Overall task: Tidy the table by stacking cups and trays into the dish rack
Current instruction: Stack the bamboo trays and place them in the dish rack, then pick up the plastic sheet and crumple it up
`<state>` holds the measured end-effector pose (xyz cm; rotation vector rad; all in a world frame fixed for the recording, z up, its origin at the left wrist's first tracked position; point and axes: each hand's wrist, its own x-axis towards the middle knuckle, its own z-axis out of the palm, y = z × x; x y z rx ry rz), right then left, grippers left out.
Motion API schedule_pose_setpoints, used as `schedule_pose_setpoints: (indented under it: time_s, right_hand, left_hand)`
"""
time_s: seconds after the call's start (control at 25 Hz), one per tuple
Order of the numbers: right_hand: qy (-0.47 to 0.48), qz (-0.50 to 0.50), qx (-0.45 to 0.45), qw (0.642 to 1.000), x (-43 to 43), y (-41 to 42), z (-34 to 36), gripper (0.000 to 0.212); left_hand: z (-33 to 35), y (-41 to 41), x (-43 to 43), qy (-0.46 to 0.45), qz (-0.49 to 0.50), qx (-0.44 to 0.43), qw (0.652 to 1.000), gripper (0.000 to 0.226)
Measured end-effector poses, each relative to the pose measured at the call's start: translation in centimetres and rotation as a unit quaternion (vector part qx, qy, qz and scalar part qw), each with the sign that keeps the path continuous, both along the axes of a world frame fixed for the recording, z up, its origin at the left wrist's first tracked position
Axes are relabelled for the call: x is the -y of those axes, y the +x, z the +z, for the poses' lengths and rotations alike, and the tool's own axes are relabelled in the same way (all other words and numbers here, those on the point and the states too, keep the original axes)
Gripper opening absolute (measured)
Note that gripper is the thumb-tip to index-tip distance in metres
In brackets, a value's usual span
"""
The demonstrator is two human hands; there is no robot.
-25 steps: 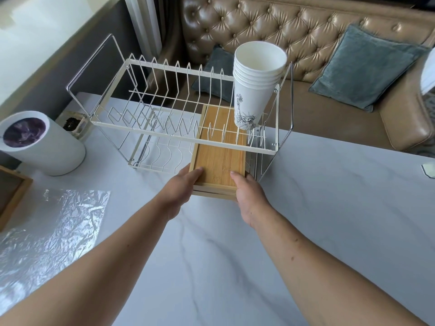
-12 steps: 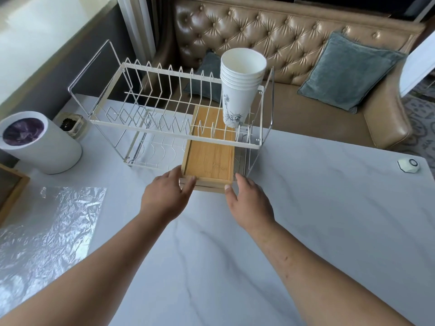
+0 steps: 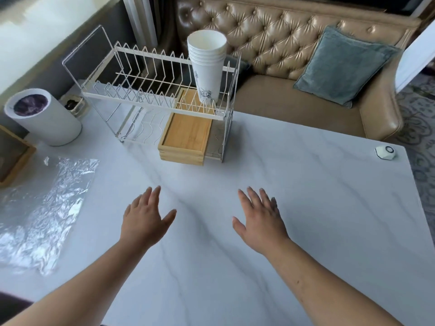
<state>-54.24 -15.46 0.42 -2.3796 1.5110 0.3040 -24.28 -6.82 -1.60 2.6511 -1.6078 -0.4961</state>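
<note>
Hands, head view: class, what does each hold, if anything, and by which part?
Nothing is held. The left hand and right hand are open, fingers spread, over the table, apart from the wooden trays.

Daylight is coming through the window at left onto a marble table. A tufted tan leather sofa is standing behind it (a teal cushion is leaning against its backrest), and a patterned rug is lying at right.
</note>
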Motion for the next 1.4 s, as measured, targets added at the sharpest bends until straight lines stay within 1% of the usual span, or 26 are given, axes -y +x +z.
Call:
schedule_pose_setpoints:
  time_s: [0.16,0.32,0.44,0.56,0.76,1.0,1.12,1.28,1.4]
  right_hand:
    - [0.012,-0.002,0.004,1.000,-2.3,-4.2,0.5,0.076]
    - [0.026,0.002,0.013,1.000,-4.2,-6.5,0.9,0.072]
    - [0.028,0.004,0.015,0.999,-5.2,-6.0,1.2,0.071]
    - [0.028,0.012,0.017,0.999,-6.0,-3.9,1.1,0.071]
    - [0.033,0.039,0.014,0.999,-7.1,4.6,0.0,0.072]
    - [0.053,0.118,0.014,0.991,-9.0,20.6,-1.9,0.072]
    - [0.053,0.157,0.025,0.986,-9.8,27.9,-2.8,0.072]
    - [0.060,0.197,0.026,0.978,-10.7,34.5,-4.2,0.072]
    - [0.070,0.201,0.023,0.977,-11.2,37.1,-4.9,0.073]
  left_hand:
    - [0.7,-2.6,-4.2,0.026,-0.003,0.016,1.000,0.090]
    - [1.5,-3.1,-7.3,0.036,-0.002,0.034,0.999,0.087]
    - [1.7,-2.0,-8.7,0.033,0.012,0.036,0.999,0.086]
    - [1.2,0.1,-9.7,0.028,0.028,0.027,0.999,0.085]
    - [-0.2,6.7,-11.9,0.034,0.060,0.004,0.998,0.086]
    - [-2.2,19.4,-15.0,0.028,0.123,-0.014,0.992,0.087]
    - [-3.5,24.4,-15.8,0.025,0.135,-0.027,0.990,0.086]
    - [-4.9,26.6,-16.1,0.028,0.097,-0.041,0.994,0.081]
    - [-4.9,24.4,-16.0,0.024,0.015,-0.057,0.998,0.076]
